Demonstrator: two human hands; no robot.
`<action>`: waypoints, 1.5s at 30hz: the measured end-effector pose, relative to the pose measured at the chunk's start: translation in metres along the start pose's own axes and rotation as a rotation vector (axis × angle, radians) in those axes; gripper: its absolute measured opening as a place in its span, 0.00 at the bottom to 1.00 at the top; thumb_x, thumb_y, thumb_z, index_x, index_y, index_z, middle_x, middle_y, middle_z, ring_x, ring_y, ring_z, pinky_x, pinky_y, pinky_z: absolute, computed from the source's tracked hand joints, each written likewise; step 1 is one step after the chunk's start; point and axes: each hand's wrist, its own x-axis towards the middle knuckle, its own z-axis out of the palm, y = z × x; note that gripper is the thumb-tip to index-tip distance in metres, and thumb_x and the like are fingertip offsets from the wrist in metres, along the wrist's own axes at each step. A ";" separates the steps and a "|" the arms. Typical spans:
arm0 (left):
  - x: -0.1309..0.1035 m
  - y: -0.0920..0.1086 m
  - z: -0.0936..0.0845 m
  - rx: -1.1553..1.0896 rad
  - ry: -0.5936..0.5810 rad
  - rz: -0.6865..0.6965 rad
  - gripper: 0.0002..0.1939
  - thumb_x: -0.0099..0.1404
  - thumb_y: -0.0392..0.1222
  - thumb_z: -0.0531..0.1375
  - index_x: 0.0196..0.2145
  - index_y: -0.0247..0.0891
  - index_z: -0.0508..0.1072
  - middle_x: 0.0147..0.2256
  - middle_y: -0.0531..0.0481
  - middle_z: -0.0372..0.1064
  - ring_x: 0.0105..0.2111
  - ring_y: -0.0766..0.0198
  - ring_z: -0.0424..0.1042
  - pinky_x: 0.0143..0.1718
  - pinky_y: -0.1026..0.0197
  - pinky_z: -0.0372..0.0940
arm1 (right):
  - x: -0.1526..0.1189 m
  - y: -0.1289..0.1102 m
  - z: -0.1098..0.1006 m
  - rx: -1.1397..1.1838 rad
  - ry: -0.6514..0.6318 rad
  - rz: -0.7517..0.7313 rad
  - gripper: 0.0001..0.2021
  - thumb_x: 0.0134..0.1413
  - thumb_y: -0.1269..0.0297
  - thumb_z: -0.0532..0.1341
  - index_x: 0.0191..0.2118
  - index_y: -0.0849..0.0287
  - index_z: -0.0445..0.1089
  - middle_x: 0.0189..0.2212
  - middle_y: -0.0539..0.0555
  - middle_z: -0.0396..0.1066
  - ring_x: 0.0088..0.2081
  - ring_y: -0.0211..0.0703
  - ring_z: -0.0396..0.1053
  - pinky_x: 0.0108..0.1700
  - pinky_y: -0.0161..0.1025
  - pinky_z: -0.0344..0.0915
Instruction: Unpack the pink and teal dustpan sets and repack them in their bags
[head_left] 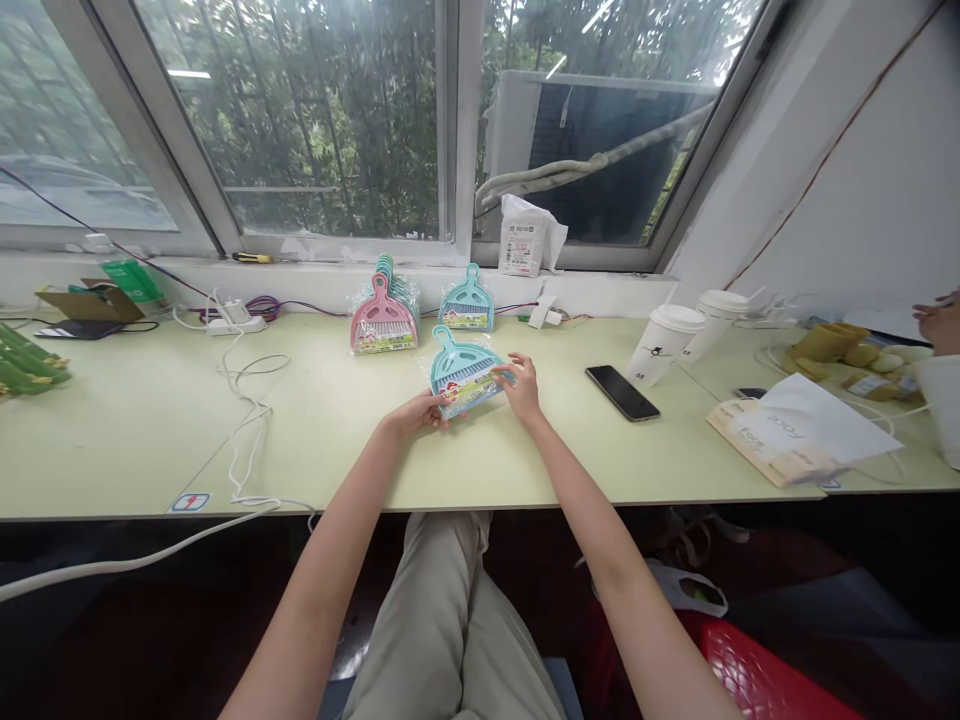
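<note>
A teal toy dustpan and brush set [463, 372] in clear wrap is held tilted just above the table. My left hand [421, 412] grips its lower left corner. At its right edge my right hand [519, 385] has its fingers closed on the wrap and label. Behind it, another teal set [468, 300] leans upright against the wall below the window. To the left stands a row of wrapped sets with a pink one [383, 318] in front and teal ones behind.
On the pale green table [330, 455], white cables [255, 410] run at the left. At the right are a black phone [622, 392], two lidded white cups [664, 345], a paper bag [780, 435] and yellow items. Another person's hand [939, 322] shows at the far right.
</note>
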 end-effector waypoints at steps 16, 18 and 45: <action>0.001 -0.003 -0.008 -0.028 -0.008 -0.014 0.18 0.58 0.41 0.61 0.44 0.33 0.62 0.34 0.39 0.76 0.20 0.67 0.71 0.16 0.69 0.57 | 0.004 -0.010 -0.011 0.059 0.121 0.090 0.11 0.47 0.55 0.65 0.23 0.55 0.72 0.48 0.56 0.67 0.52 0.51 0.61 0.56 0.51 0.58; -0.001 -0.003 -0.007 -0.019 -0.019 -0.014 0.19 0.58 0.41 0.60 0.45 0.34 0.62 0.35 0.39 0.76 0.20 0.66 0.71 0.16 0.68 0.57 | 0.003 -0.010 -0.008 0.081 0.123 0.104 0.11 0.47 0.54 0.65 0.24 0.56 0.72 0.49 0.57 0.66 0.51 0.51 0.63 0.54 0.50 0.60; 0.018 -0.010 0.010 0.450 0.628 0.453 0.13 0.57 0.46 0.62 0.39 0.40 0.76 0.43 0.46 0.68 0.36 0.64 0.68 0.32 0.63 0.71 | 0.005 0.013 -0.007 0.752 -0.140 0.725 0.24 0.31 0.60 0.72 0.34 0.53 0.59 0.35 0.49 0.73 0.35 0.42 0.73 0.32 0.38 0.72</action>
